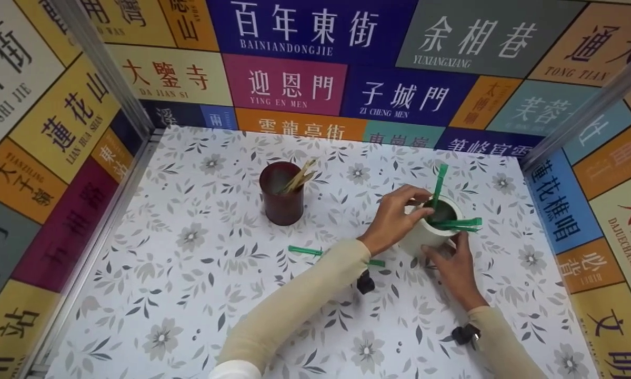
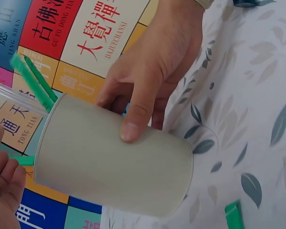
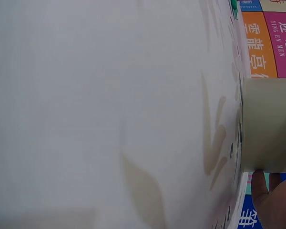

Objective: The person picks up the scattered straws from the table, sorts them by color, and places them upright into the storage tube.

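A pale cylindrical cup point(image 1: 426, 239) stands on the table's right side, several slim green-wrapped sticks point(image 1: 460, 225) leaning out of it. My right hand point(image 1: 454, 266) grips the cup's side, thumb across the wall, as the left wrist view shows; in the right wrist view only part of this hand point(image 3: 276, 202) appears beside the cup point(image 3: 269, 126). At the rim, my left hand point(image 1: 397, 216) pinches an upright green-wrapped stick point(image 1: 440, 181) low down, its lower end hidden inside. Another green-wrapped stick point(image 1: 304, 250) lies on the table, partly covered by the left sleeve.
A dark red-brown cup point(image 1: 283, 205) holding several thin wooden sticks point(image 1: 300, 178) stands left of the pale cup. A flower-patterned cloth point(image 1: 189, 295) covers the table. Panels with printed street signs point(image 1: 294, 84) rise at the back and both sides.
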Tool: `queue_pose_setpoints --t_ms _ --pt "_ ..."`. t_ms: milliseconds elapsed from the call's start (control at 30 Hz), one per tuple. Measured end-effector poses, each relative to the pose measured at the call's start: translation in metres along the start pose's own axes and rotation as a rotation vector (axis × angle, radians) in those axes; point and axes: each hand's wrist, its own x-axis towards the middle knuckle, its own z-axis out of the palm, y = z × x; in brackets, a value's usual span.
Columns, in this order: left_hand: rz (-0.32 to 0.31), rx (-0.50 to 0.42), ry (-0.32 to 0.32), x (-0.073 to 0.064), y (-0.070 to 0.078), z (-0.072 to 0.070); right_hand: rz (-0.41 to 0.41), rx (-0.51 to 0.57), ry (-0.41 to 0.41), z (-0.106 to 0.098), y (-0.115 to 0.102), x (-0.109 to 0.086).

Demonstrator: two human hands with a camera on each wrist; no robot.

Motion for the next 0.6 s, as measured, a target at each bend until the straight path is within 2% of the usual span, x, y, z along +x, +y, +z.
queue_pose_setpoints --t_ms 200,400,600 --pt "0.010 0.014 0.004 -0.013 -0.005 -0.023 0.016 0.040 -0.004 0.001 -0.001 0.001" --pt "-0.031 0.021 -0.045 -0.033 -0.014 -0.040 0.016 0.063 -0.001 0.001 -0.001 0.000" --pt "-0.056 0.073 -0.086 -0.058 -0.028 -0.054 0.004 0.083 -0.001 0.001 0.003 -0.002"
